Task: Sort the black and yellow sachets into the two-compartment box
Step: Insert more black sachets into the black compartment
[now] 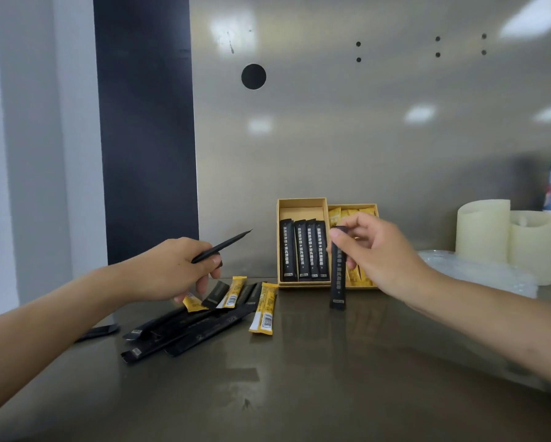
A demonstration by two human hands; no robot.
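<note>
Black sachet (338,282) pinched in right hand (379,250), second sachet (226,245) in left hand (168,266).
Slot both upright beside the box's (301,201) black row (302,250).

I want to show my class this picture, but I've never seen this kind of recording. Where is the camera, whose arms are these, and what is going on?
There is no machine: one camera worn on a person's head looks down at their own bare hands. The left hand pinches a tilted black sachet. The right hand holds an upright black sachet in front of the cardboard box. Its left compartment holds black sachets, its right yellow sachets. A loose pile of both colours lies on the metal table.
</note>
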